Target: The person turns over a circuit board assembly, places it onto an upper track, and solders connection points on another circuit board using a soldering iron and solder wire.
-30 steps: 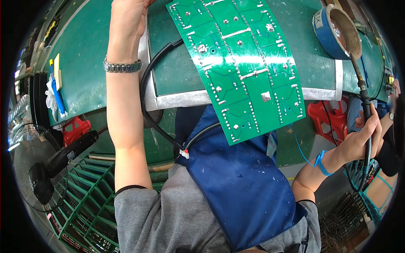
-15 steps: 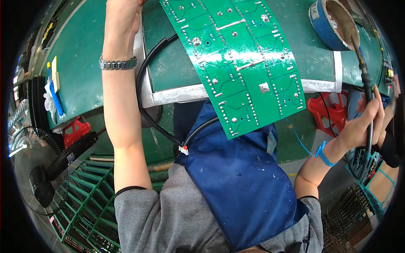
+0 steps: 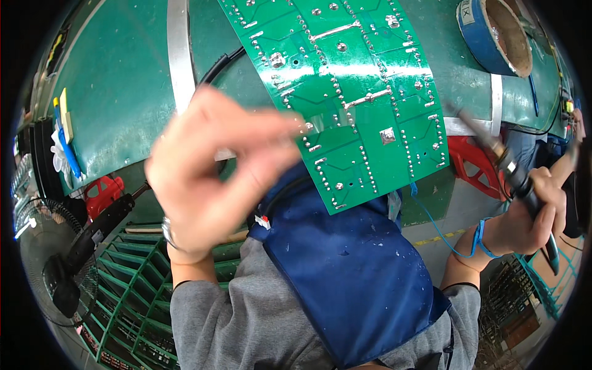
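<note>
A large green circuit board (image 3: 345, 80) lies solder side up, its near end reaching past the table's edge above my apron. Over its left edge hangs my left hand (image 3: 213, 163), smeared by motion, with the index finger stretched towards the solder joints. Whether it pinches anything thin, I cannot make out. Off the board's right side, my right hand (image 3: 535, 213) grips a soldering iron (image 3: 521, 179) by its dark handle, the blurred tip pointing up and left towards the board. A blue wrist strap (image 3: 481, 237) with a coiled cord circles my right wrist.
A round blue-sided tub (image 3: 487, 43) stands at the far right of the green table (image 3: 123, 105). Pens (image 3: 69, 148) lie at the left. Below are a fan (image 3: 65, 265), a green rack (image 3: 142, 290) and red stools (image 3: 472, 160). Another person's arm (image 3: 564, 169) shows at right.
My left hand has come back from the far side to the board's left edge. The soldering iron has left the tub and swung down and left towards the board, which shifted slightly nearer.
</note>
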### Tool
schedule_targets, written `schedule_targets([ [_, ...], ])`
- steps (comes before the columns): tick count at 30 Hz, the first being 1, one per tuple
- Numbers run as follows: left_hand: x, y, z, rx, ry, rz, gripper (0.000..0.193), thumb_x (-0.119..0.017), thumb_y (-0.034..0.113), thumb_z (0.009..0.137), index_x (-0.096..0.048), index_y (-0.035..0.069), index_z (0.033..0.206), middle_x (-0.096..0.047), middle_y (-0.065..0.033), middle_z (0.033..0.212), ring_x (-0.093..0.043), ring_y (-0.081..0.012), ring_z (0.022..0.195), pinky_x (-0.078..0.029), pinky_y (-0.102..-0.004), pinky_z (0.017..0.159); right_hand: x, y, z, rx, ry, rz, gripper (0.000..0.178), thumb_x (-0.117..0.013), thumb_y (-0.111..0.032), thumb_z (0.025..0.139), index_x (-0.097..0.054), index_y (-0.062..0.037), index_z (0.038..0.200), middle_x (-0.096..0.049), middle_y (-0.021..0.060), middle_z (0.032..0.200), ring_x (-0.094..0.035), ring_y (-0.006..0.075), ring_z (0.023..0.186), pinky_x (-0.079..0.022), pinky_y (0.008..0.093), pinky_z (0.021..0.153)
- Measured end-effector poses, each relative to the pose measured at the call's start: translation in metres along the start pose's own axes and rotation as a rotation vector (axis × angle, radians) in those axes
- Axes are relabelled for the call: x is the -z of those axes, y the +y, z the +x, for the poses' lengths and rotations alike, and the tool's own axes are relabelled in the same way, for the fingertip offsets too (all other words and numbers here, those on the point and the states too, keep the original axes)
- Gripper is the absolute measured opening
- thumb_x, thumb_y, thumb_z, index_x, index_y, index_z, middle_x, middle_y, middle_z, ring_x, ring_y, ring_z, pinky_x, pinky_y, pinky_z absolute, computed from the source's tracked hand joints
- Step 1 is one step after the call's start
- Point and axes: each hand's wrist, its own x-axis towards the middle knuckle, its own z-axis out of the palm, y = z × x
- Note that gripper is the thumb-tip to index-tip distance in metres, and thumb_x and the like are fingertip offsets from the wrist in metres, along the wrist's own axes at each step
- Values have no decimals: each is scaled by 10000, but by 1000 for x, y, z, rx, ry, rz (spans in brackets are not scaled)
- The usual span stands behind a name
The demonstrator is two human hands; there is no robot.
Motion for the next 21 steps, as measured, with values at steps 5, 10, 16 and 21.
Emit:
schedule_targets([
  [5,-14,21,-40,33,-64,117,302,-791,-84,628,-732,32,901,-538,-31,745,-527,-133,596,-397,-255,515,-30,-14,21,-9,-384,401,259,-548,-237,826,-615,10,793,-591,64,596,-496,162,436,-393,283,433],
  [10,-27,21,-49,-2,-77,152,308,-796,-84,627,-728,18,909,-528,-32,753,-516,-125,584,-382,-261,499,-42,-17,30,-54,-523,460,247,-592,-241,825,-652,-3,798,-622,54,601,-540,151,442,-424,271,436],
  [16,-30,20,-53,-4,-38,190,311,-782,-107,625,-726,20,904,-528,-32,758,-517,-126,570,-377,-260,483,-55,-27,26,-194,-448,390,303,-624,-292,830,-667,-19,705,-602,26,564,-530,135,429,-419,253,438],
  [21,-35,19,-53,-17,-34,198,311,-791,-101,622,-725,21,900,-528,-32,760,-519,-125,568,-377,-262,478,-59,-27,25,-198,-449,391,340,-638,-326,835,-669,-21,688,-589,12,546,-523,127,421,-414,248,438],
])
